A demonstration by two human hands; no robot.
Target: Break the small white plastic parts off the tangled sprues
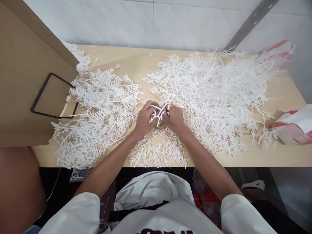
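Between my two hands is a branched white plastic piece (pixel 159 113), shaped like a small twig with forked ends. My left hand (pixel 146 117) has its fingers closed on one side of it. My right hand (pixel 175 118) pinches it from the other side, its fingertips partly hidden. Below my hands lies a loose scatter of short white sticks (pixel 158 152). To the left is a heap of white branched pieces (pixel 102 110), and on the right a larger heap of similar pieces (pixel 207 97).
A cardboard box (pixel 29 81) with a black wire frame (pixel 39 94) stands at the left. Red-and-white bags (pixel 296 125) lie at the right end of the wooden table (pixel 287 159). A tiled wall (pixel 136 22) runs behind. Part of another person's limb (pixel 19 188) shows lower left.
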